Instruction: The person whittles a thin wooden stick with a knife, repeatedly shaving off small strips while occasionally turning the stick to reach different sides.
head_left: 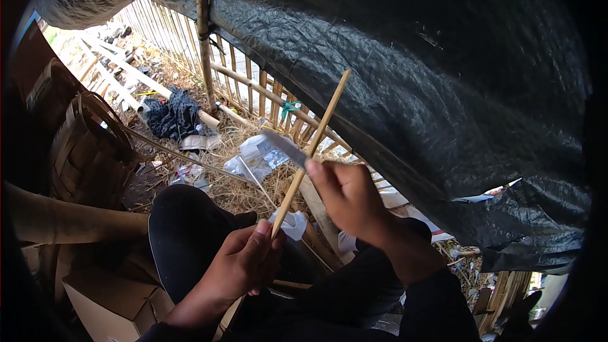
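Observation:
My left hand is closed around the lower part of a long, narrow bamboo strip, thumb pressed along it. The strip slants up and to the right, its far end free in the air, while its lower end runs back past my wrist. In my right hand is a knife, its grey blade pointing up and left. The blade crosses the middle of the strip in this view, with my right thumb right beside it. The knife's handle is hidden inside my fist.
A black tarp hangs on the right, before a bamboo fence. Woven baskets, a thick bamboo pole and a cardboard box stand at left. Plastic bags, straw and dark cloth lie on the ground.

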`<action>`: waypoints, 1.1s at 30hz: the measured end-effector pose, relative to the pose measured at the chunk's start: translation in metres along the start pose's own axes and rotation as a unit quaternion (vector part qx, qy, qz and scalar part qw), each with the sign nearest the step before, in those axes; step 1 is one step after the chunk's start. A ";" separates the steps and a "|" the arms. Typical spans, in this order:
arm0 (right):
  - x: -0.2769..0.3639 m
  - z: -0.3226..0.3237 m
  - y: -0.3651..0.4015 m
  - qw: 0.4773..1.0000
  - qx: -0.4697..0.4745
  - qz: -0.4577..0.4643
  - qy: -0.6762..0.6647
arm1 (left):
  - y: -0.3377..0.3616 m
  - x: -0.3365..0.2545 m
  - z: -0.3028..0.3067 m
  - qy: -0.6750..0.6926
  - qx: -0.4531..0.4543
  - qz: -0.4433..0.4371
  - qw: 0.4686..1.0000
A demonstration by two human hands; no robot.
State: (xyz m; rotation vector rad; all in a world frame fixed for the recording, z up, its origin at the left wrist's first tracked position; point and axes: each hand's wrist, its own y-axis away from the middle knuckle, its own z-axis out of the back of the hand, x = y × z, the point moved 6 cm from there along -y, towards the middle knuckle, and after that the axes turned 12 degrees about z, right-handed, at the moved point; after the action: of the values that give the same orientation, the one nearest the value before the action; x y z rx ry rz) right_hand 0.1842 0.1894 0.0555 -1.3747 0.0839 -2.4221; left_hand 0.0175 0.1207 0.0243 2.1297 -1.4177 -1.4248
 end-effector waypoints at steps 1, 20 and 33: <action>0.009 -0.009 0.005 0.999 0.023 0.023 0.019 | 0.000 -0.001 0.002 -0.017 -0.019 -0.001 1.000; -0.022 -0.004 0.009 0.994 0.070 -0.043 0.078 | -0.009 0.005 0.005 -0.119 -0.118 -0.010 0.986; -0.055 0.030 -0.002 0.995 -0.078 -0.067 0.019 | -0.008 0.012 -0.004 -0.017 -0.035 0.023 0.999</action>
State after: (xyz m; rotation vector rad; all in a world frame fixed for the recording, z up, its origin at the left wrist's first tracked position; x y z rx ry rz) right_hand 0.2348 0.2128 0.0262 -1.4424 0.1992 -2.6015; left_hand 0.0260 0.1139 0.0145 2.0261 -1.3971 -1.4787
